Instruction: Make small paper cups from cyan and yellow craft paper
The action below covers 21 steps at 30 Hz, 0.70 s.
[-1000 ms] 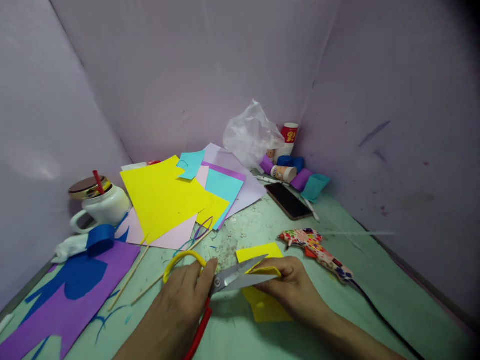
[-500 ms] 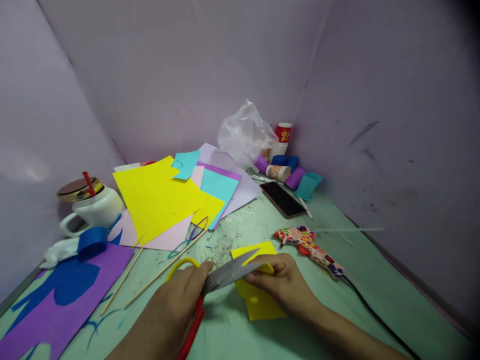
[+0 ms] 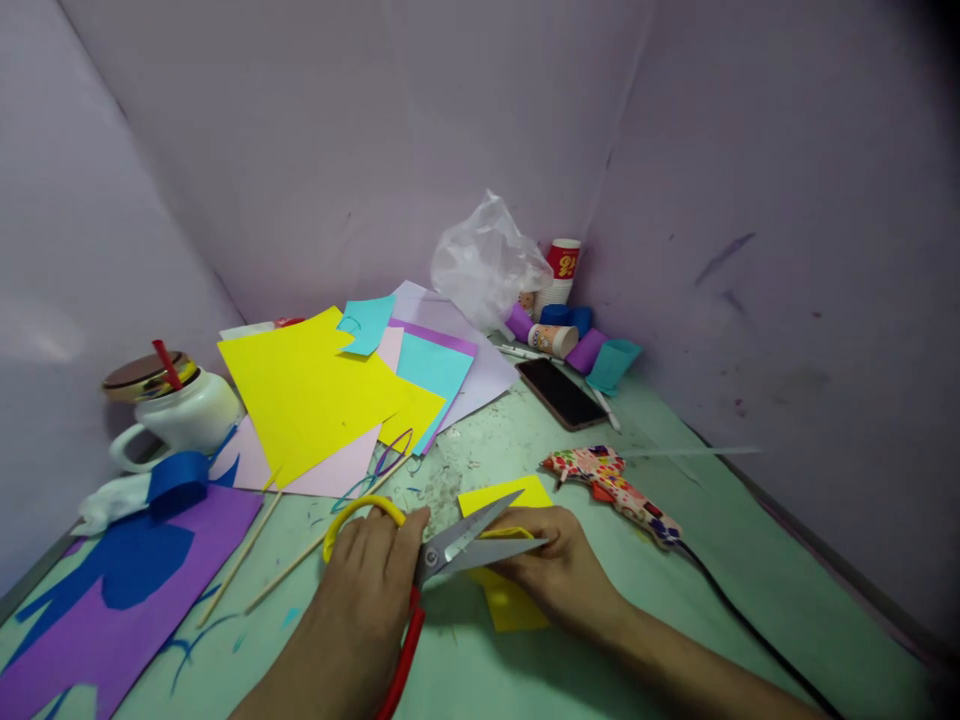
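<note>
My left hand [image 3: 360,610] is closed round the handles of a pair of scissors [image 3: 450,548] with one yellow and one red loop. The steel blades stand apart and point right. My right hand [image 3: 559,570] pinches a small piece of yellow paper [image 3: 504,600] that lies on the green table top [image 3: 712,620], with its folded edge between the blades. The lower part of the paper shows under my right hand.
A patterned glue gun [image 3: 611,485] with a black cord lies to the right. A phone [image 3: 561,392], paper rolls and cups sit at the back corner. Coloured sheets [image 3: 315,390], wooden sticks [image 3: 247,555], a white mug [image 3: 169,415] and purple-blue paper [image 3: 127,590] lie left.
The scissor blades closed somewhat half a second ago and now stand apart again. My right hand has shifted the yellow paper slightly. The view has dropped a little.
</note>
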### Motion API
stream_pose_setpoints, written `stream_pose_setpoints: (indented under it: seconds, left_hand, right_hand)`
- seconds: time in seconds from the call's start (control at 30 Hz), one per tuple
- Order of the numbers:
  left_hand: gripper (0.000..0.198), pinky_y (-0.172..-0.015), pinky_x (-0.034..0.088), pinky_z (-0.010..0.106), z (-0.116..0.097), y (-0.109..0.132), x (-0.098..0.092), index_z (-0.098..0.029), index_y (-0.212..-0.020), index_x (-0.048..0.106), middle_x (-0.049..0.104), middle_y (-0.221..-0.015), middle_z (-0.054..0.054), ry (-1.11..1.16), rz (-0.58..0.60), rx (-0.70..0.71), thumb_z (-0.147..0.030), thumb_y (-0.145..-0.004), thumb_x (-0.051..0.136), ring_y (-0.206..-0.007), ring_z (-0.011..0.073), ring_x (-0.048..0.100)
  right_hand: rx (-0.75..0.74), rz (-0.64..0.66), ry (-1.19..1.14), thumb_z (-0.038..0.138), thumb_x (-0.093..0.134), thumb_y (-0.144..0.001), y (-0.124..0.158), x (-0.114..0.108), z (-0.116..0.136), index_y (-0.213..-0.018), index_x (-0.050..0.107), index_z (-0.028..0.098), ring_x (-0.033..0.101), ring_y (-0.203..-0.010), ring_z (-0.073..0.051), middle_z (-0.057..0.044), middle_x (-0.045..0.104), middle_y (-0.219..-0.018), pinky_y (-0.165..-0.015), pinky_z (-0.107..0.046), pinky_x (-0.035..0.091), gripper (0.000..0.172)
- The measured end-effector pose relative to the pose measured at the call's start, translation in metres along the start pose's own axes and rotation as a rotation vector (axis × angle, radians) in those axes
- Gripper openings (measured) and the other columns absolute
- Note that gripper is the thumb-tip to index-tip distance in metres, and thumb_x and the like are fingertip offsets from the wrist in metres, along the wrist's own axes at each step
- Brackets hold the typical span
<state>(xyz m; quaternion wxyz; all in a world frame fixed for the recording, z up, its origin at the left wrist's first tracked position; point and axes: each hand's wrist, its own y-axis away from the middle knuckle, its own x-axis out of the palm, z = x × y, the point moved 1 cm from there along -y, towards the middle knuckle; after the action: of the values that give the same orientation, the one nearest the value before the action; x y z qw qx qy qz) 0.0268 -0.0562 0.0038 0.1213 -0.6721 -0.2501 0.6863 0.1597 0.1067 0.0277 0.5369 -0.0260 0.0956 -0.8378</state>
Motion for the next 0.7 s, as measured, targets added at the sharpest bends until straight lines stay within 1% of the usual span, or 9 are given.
stream_pose_setpoints:
  seconds: [0.07, 0.17, 0.3, 0.43, 0.5, 0.6, 0.7]
  left_hand:
    - [0.054, -0.082, 0.050, 0.046, -0.004, -0.001, -0.006, -0.014, -0.131, 0.041, 0.061, -0.104, 0.013, -0.030, 0.035, 0.009, -0.001, -0.078, 0.040, -0.098, 0.0271, 0.057]
    - [0.052, -0.083, 0.050, 0.046, -0.007, -0.001, -0.009, -0.015, -0.130, 0.042, 0.062, -0.102, 0.013, -0.020, 0.048, -0.007, -0.002, -0.080, 0.040, -0.097, 0.0264, 0.059]
    - [0.056, -0.083, 0.052, 0.042, -0.005, 0.001, -0.011, -0.017, -0.134, 0.038, 0.062, -0.108, 0.014, -0.021, 0.085, 0.018, -0.004, -0.080, 0.043, -0.101, 0.0260, 0.060]
    - [0.056, -0.083, 0.053, 0.041, -0.004, -0.001, -0.017, -0.015, -0.135, 0.036, 0.062, -0.111, 0.015, -0.014, 0.086, 0.062, -0.003, -0.081, 0.040, -0.104, 0.0261, 0.060]
    - [0.055, -0.083, 0.053, 0.041, -0.005, -0.004, -0.020, -0.015, -0.135, 0.036, 0.062, -0.110, 0.016, 0.006, 0.096, 0.071, -0.004, -0.081, 0.039, -0.103, 0.0257, 0.060]
    - [0.055, -0.082, 0.053, 0.040, -0.006, -0.006, -0.022, -0.017, -0.134, 0.038, 0.064, -0.106, 0.014, 0.013, 0.125, 0.035, -0.004, -0.081, 0.040, -0.097, 0.0239, 0.062]
    - [0.053, -0.081, 0.052, 0.038, -0.005, -0.006, -0.021, -0.016, -0.132, 0.040, 0.063, -0.105, 0.013, -0.001, 0.140, 0.051, -0.003, -0.081, 0.039, -0.095, 0.0230, 0.061]
  right_hand:
    - [-0.081, 0.003, 0.024, 0.044, 0.064, -0.080, 0.001, -0.001, -0.001, -0.082, 0.075, 0.018, 0.064, -0.063, -0.015, -0.005, 0.072, -0.072, -0.060, -0.022, 0.050, 0.029]
    - [-0.166, -0.032, 0.064, 0.040, 0.058, -0.085, 0.004, -0.002, -0.004, -0.088, 0.074, 0.018, 0.066, -0.065, -0.015, -0.005, 0.073, -0.076, -0.062, -0.022, 0.050, 0.028]
    - [-0.191, -0.073, 0.085, 0.038, 0.059, -0.086, 0.007, -0.001, -0.008, -0.084, 0.074, 0.019, 0.068, -0.064, -0.015, -0.005, 0.074, -0.075, -0.060, -0.021, 0.051, 0.025]
    - [-0.247, -0.080, 0.123, 0.036, 0.057, -0.087, 0.006, 0.000, -0.008, -0.083, 0.074, 0.020, 0.068, -0.063, -0.014, -0.005, 0.075, -0.078, -0.060, -0.021, 0.051, 0.023]
    - [-0.271, -0.073, 0.139, 0.035, 0.056, -0.087, 0.006, 0.000, -0.007, -0.081, 0.074, 0.020, 0.067, -0.062, -0.014, -0.005, 0.075, -0.077, -0.060, -0.020, 0.051, 0.024]
    - [-0.313, -0.080, 0.147, 0.032, 0.057, -0.087, 0.005, 0.000, -0.006, -0.080, 0.074, 0.019, 0.066, -0.061, -0.013, -0.005, 0.074, -0.073, -0.060, -0.020, 0.051, 0.022]
    - [-0.314, -0.068, 0.148, 0.031, 0.056, -0.087, 0.005, 0.000, -0.007, -0.081, 0.074, 0.019, 0.066, -0.061, -0.013, -0.005, 0.075, -0.075, -0.059, -0.020, 0.051, 0.022]
